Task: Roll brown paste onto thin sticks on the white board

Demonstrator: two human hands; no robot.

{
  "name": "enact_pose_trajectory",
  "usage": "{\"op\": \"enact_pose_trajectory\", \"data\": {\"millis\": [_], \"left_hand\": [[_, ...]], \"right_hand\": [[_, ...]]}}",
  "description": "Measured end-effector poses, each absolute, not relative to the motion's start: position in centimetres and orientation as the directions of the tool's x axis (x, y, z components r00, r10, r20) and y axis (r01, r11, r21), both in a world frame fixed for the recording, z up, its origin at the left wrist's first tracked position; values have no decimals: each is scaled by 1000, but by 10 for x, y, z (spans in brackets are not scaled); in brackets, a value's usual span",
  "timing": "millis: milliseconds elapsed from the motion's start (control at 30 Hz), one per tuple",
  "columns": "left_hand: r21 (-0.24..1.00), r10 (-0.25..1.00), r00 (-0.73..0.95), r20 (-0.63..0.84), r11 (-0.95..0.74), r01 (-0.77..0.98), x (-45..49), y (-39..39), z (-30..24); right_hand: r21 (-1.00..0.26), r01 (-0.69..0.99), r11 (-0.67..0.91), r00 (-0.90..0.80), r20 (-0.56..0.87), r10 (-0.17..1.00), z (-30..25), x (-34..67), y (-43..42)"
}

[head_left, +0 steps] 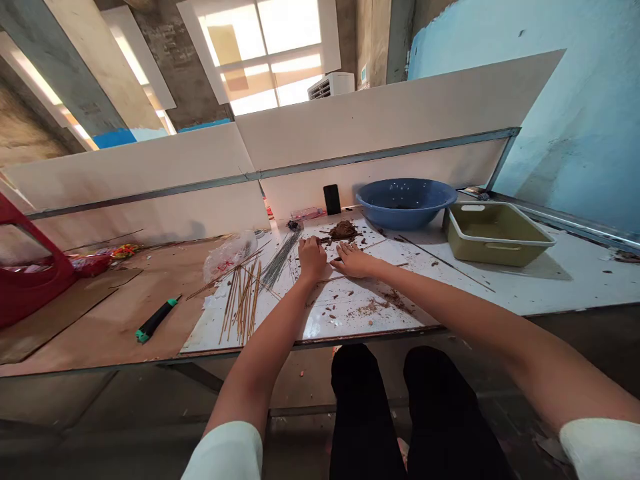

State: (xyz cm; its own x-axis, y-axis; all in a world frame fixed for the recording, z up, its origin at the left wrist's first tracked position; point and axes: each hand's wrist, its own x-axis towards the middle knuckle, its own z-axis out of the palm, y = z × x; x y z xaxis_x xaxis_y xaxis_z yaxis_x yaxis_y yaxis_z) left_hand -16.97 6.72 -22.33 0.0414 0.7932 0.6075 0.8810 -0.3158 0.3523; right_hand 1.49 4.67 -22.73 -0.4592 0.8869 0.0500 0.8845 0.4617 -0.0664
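Observation:
My left hand (pixel 313 258) rests on the white board (pixel 295 320) with its fingers curled; whatever they may hold is hidden. Just to its right, my right hand (pixel 353 260) lies low and flat, its fingers stretched out. Beyond both hands sits a dark brown, dough-like lump (pixel 344 230) with small crumbs around it. A thin stick (pixel 400 265) shows beside my right wrist, partly covered by the arm. Left of my left hand lie a bundle of thin dark wires or sticks (pixel 281 259) and several loose tan sticks (pixel 242 300).
A blue basin (pixel 407 217) and an olive bin with a white rim (pixel 495 250) stand at the back right. Against the back panel leans a black phone (pixel 332 199). Clear plastic (pixel 227 257) and a black-green handled tool (pixel 157 320) lie left, near a red plastic object (pixel 50 287).

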Motion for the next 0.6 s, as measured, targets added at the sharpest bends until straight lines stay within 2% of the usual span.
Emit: {"op": "enact_pose_trajectory", "data": {"millis": [233,367,500,600], "left_hand": [[329,795,70,602,-326,886,-163,63,-220],[337,795,80,602,-343,877,-164,62,-219],[357,798,62,599,-336,872,-166,62,-218],[359,794,48,606,-326,874,-167,63,-217]], "right_hand": [[-44,823,567,-562,91,822,-264,60,-9],[-40,823,566,-561,99,822,-259,44,16],[-50,850,524,-524,20,851,-238,16,53],[-57,857,512,-511,33,859,-237,15,49]]}}
